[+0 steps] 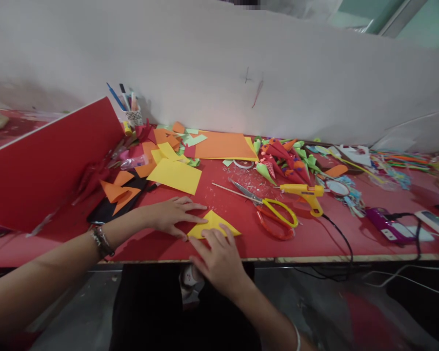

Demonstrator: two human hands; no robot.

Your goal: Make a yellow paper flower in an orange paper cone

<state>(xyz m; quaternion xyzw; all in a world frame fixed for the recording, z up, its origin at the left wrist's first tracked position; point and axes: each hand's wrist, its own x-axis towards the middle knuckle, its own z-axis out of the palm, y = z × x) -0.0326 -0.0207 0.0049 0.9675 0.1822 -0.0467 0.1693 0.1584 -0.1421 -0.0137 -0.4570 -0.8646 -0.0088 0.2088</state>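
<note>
A yellow sheet of paper folded into a triangle lies near the front edge of the red table, its point facing away from me. My left hand rests flat with fingers spread, the fingertips at the triangle's left side. Across its lower edge lies my right hand, fingers stretched out and pressing on the paper. Just to the right are scissors with yellow and red handles, blades apart, and a thin wooden stick. Beyond my left hand is a flat yellow sheet.
A yellow glue gun with a black cord lies right of the scissors. Rolled paper cones are heaped behind it. Orange sheets, a black phone, a pen cup, a red board and a purple power strip surround the work.
</note>
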